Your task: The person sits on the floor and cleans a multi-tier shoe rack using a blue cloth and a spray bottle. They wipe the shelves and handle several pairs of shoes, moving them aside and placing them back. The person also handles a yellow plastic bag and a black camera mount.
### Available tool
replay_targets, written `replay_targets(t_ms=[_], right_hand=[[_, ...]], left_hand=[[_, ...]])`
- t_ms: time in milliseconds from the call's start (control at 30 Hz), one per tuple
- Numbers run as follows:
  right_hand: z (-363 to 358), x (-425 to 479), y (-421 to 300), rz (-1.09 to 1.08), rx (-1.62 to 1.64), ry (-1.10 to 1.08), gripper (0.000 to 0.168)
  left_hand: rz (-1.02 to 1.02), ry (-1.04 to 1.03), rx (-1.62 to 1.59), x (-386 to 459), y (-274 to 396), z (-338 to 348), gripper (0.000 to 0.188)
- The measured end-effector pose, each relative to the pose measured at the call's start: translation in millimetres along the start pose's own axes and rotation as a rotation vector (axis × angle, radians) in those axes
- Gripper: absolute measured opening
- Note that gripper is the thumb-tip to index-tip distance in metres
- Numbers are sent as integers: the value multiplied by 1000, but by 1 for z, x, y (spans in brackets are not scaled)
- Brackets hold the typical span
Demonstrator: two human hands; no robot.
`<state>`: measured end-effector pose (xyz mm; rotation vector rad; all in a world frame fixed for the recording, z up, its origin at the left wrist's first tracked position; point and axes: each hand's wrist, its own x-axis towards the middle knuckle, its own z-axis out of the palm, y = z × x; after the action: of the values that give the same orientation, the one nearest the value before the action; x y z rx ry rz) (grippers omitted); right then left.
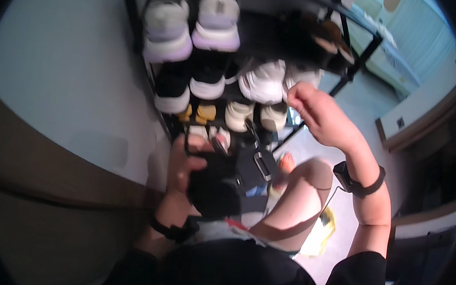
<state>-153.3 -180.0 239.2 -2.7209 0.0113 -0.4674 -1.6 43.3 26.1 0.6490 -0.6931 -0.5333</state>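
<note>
My left hand (187, 161) is around the side of a black bag or case (216, 182) at my lap, fingers partly spread; blur hides the exact hold. Beside it lies a dark flat piece with a metal buckle or handle (262, 166), and a black strap rises from it. My right hand (312, 111) is raised at the rack's right side with its fingers curled together; nothing shows in it. Just behind that hand are white shoes (263, 82) on the black shoe rack (365, 59). Both wrists wear black bands with small devices.
The rack's upper shelf bears white and lilac sneakers (218, 23) and brown-black footwear (328, 41). Black-and-white shoes, yellow items (206, 113) and cream shoes (238, 116) stand lower. A pale wall (63, 67) is at left; a yellow-and-white bag (319, 236) lies on the floor by my knee.
</note>
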Motion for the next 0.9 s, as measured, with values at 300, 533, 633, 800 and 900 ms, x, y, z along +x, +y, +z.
replay_targets(t_ms=[300,533,633,800,900], right_hand=[[97,-123,74,396,33,-222,13],[68,-137,65,660,316,-101,29],[69,-137,60,720,693,-20,34],[71,-125,21,690,1286,27,47],[87,-122,9,611,1475,-4,47]], left_hand=[[-436,-131,-517,11,38,31,76],[-483,-121,-556,17,33,57,78],[-537,-196,-620,18,24,73,78],[-638,-294,-547,14,16,102,81],[-648,-393,-548,8,12,125,84]])
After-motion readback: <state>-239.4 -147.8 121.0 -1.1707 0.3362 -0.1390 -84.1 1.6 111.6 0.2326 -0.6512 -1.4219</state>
